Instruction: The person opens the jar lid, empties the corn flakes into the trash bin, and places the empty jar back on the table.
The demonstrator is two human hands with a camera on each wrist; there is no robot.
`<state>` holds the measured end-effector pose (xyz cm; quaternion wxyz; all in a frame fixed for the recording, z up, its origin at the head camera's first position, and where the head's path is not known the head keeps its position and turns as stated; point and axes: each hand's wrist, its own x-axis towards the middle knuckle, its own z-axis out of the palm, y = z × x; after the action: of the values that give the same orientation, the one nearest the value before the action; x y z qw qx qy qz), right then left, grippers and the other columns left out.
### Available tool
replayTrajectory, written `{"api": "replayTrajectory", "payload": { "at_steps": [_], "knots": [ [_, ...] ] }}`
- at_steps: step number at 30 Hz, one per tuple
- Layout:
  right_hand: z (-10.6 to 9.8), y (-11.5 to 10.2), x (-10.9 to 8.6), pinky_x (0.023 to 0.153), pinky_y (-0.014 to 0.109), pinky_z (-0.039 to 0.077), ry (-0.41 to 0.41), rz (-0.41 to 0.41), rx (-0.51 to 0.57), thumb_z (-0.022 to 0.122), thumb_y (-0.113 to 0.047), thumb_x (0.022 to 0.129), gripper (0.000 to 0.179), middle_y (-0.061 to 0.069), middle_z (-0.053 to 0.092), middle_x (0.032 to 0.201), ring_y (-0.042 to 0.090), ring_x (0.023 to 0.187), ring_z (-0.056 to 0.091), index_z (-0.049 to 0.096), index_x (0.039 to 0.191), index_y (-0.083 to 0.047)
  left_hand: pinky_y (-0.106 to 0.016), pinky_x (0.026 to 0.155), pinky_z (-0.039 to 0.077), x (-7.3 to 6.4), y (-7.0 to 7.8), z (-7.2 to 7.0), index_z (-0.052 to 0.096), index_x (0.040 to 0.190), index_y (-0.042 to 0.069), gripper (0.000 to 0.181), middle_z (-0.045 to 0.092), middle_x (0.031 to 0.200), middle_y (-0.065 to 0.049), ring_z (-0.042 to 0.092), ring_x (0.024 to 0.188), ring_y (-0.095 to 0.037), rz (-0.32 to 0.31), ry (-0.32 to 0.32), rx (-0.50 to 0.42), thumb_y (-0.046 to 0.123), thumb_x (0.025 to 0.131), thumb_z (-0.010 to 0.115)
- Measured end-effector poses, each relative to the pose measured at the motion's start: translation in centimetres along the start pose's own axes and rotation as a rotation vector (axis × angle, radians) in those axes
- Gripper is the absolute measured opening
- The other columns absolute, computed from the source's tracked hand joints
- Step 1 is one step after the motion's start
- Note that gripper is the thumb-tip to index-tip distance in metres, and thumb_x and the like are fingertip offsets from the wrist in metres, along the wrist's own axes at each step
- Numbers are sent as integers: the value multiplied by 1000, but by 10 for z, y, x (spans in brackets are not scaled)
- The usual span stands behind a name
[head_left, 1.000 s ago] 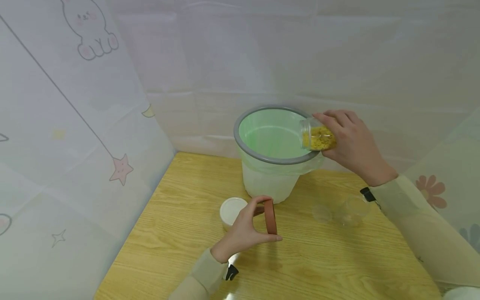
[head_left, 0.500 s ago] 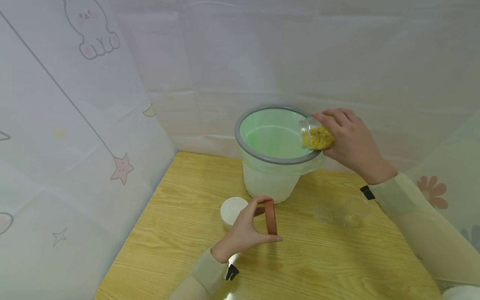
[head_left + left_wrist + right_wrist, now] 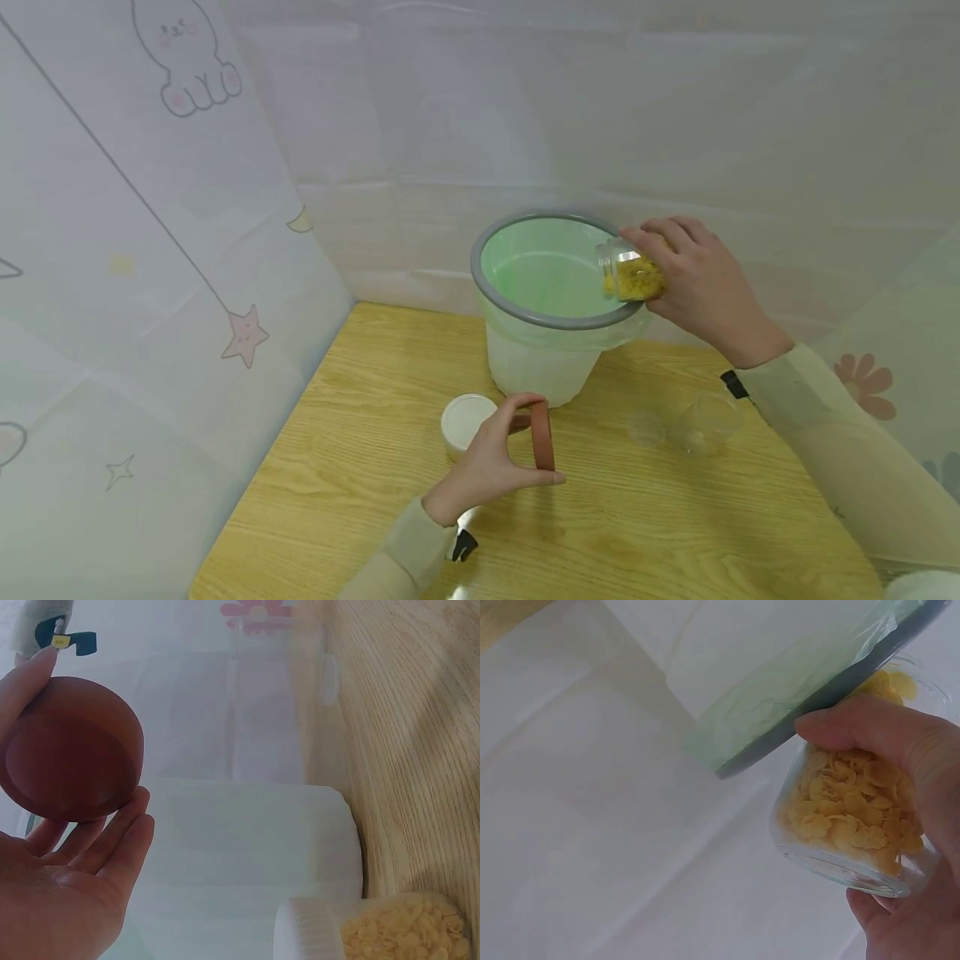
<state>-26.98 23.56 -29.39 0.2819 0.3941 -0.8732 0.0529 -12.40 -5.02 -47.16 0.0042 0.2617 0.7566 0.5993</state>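
In the head view my right hand grips a clear glass jar of yellow corn flakes, tipped on its side. The jar's open mouth reaches over the right part of the grey rim of a white trash bin with a pale green liner. My left hand holds a reddish-brown round lid on edge between thumb and fingers, in front of the bin and above the table. The lid's hollow inside shows in the left wrist view.
A white-lidded container stands left of the bin, partly behind my left hand; corn flakes show through it. A clear cup and a small clear disc lie on the wooden table at right. Sheeted walls surround the table.
The jar in my right hand has tilted further mouth-down, and the flakes have shifted lower toward its mouth. My left hand with the lid has stayed almost still.
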Motion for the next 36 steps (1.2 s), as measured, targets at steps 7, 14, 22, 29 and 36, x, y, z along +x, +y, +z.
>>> {"api": "replayTrajectory", "payload": {
  "at_steps": [7, 14, 22, 29, 36],
  "knots": [
    [-1, 1, 0, 100, 61, 41, -20, -2, -11, 94, 7, 54, 103, 24, 53, 132, 46, 123, 45, 51, 147, -5, -33, 106, 45, 1, 1, 0, 40, 148, 24, 91, 51, 141, 7, 56, 124, -15, 0, 0, 5, 26, 75, 94],
    [-1, 1, 0, 100, 62, 41, -25, -3, -10, 95, 6, 54, 104, 23, 53, 133, 46, 123, 45, 50, 147, -5, -34, 106, 45, 1, 1, 0, 40, 148, 25, 91, 50, 142, 8, 55, 125, -15, -9, -10, 9, 29, 75, 94],
    [-1, 1, 2, 100, 61, 42, -15, -29, -24, 93, 8, 53, 100, 24, 54, 131, 45, 121, 46, 52, 144, -4, -33, 106, 45, 1, 0, 1, 40, 148, 25, 90, 50, 142, 8, 55, 125, -14, 1, -8, 17, 29, 76, 93],
    [0, 1, 3, 102, 60, 41, -13, -41, -30, 90, 9, 54, 98, 24, 55, 129, 44, 121, 46, 53, 144, -4, -34, 106, 45, 2, 0, 1, 41, 148, 26, 90, 50, 142, 9, 55, 125, -15, -4, -13, 9, 29, 75, 94],
    [0, 1, 4, 102, 60, 42, -19, -49, -35, 90, 10, 54, 97, 24, 55, 129, 44, 121, 46, 53, 144, -3, -35, 106, 45, 1, -1, 1, 40, 147, 28, 89, 50, 142, 9, 56, 124, -15, -9, -20, 14, 30, 76, 93]
  ]
}}
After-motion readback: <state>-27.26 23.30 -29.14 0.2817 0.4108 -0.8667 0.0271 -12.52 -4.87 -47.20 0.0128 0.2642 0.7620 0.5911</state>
